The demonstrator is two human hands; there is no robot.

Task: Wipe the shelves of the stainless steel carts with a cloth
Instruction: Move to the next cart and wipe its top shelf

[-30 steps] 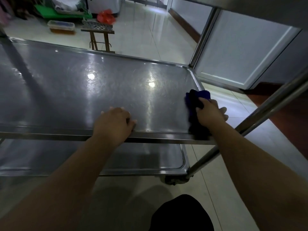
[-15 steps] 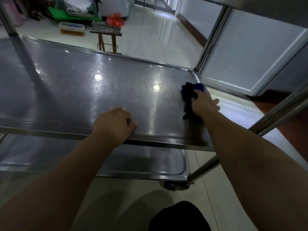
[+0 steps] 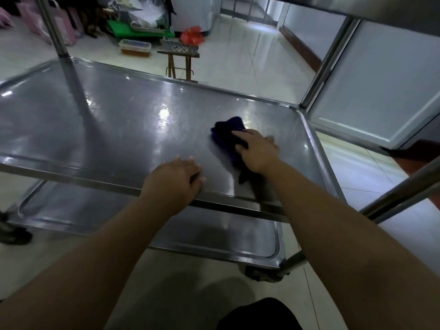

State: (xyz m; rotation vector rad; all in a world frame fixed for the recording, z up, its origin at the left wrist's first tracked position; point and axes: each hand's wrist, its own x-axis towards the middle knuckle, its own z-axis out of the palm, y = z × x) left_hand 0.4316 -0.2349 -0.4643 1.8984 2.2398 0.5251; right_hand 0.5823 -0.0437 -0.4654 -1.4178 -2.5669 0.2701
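Note:
A stainless steel cart fills the view, and its middle shelf (image 3: 114, 129) is shiny and bare. My right hand (image 3: 258, 151) presses a dark blue cloth (image 3: 227, 133) flat on the right half of that shelf, away from the right rim. My left hand (image 3: 177, 181) grips the shelf's near edge, fingers curled over the rim. A lower shelf (image 3: 214, 236) shows beneath, and the underside of the top shelf (image 3: 381, 5) crosses the upper right corner.
Cart posts stand at the back left (image 3: 51, 27), back right (image 3: 326, 63) and near right (image 3: 402, 194). On the tiled floor beyond are a small wooden stool (image 3: 179, 58), a plastic box (image 3: 135, 46), a red bag (image 3: 192, 37) and a green crate (image 3: 140, 29). A caster (image 3: 262, 273) sits below.
My right hand has slid the cloth leftward from the shelf's right rim toward the middle. My left hand has stayed on the near edge. The view has shifted left.

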